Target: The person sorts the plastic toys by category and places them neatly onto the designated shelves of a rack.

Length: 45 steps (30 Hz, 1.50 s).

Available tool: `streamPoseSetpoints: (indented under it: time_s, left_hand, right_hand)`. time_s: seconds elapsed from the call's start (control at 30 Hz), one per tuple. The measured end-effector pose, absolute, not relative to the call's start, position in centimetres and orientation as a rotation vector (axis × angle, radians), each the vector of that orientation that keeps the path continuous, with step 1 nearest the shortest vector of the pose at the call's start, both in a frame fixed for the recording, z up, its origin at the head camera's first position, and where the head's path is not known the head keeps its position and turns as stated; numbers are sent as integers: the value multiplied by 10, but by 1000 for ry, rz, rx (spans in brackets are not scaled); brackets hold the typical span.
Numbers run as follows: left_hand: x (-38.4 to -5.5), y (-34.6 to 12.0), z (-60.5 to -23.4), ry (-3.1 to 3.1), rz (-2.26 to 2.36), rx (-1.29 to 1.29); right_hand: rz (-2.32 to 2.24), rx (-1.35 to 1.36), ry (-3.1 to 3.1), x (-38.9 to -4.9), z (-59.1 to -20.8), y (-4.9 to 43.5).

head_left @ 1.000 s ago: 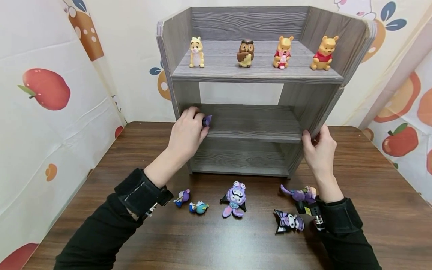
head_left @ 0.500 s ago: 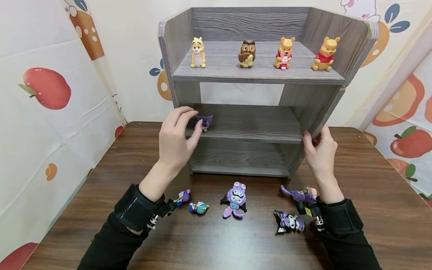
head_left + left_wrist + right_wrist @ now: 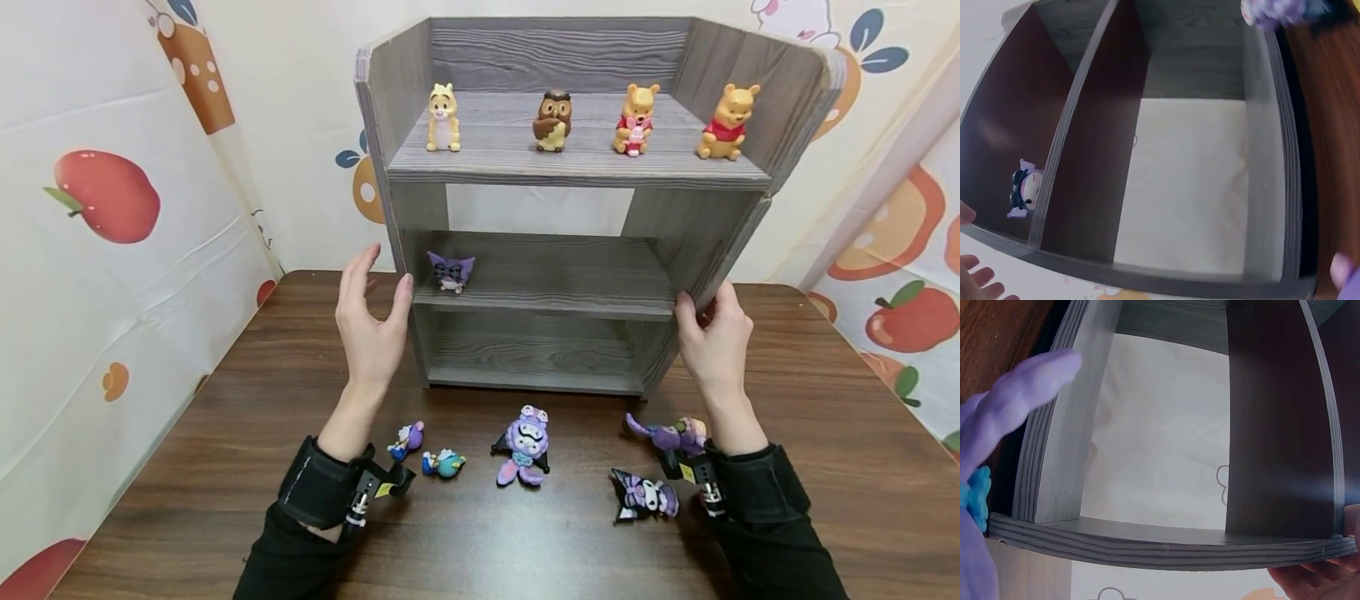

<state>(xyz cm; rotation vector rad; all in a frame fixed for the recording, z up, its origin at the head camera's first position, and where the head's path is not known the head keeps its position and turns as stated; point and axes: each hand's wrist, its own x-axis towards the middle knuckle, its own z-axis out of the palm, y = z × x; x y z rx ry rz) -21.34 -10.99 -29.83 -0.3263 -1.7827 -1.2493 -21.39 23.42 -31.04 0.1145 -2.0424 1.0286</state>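
Observation:
A grey wood-grain shelf unit (image 3: 555, 310) stands on the table. On its middle board, at the left end, sits a small purple-eared figurine (image 3: 452, 272) with dark glasses, also visible in the left wrist view as a figurine (image 3: 1026, 189). My left hand (image 3: 372, 333) is beside the unit's left side panel, fingers spread and holding nothing, the thumb tip overlapping the panel's edge. With thumb in front and fingers behind, my right hand (image 3: 716, 346) grips the right side panel at middle-board height. In the right wrist view, the right hand's fingers (image 3: 1310, 579) show under that panel.
Along the top board stand a yellow rabbit (image 3: 443, 118), an owl (image 3: 552, 122) and two bear figurines (image 3: 726, 123). Before the unit lie a teal figurine (image 3: 444, 463), a lilac figurine (image 3: 525, 442), a black-and-purple figurine (image 3: 647, 495) and others, some close to my wrists.
My left hand let go of the purple-eared figurine, leaving it on the middle board, and drew back left and down out of the unit. My right hand stays on the side panel.

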Motion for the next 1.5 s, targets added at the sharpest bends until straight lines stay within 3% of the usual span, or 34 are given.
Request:
streamPoseSetpoints:
  time_s: [0.43, 0.67, 1.1, 1.5]
  left_hand:
    - [-207, -90, -295, -1759, -1826, -331]
    - [-217, -91, -310, -1761, -1843, -295]
    - [-210, -87, -301, -1795, -1836, -260]
    - [-225, -92, -320, -1774, -1852, -286]
  right_hand:
    - [1012, 100, -2052, -215, -312, 235]
    - [1005, 101, -2053, -215, -312, 236]
    - [1002, 124, -2084, -214, -308, 237]
    - [953, 72, -1886, -194, -284, 225]
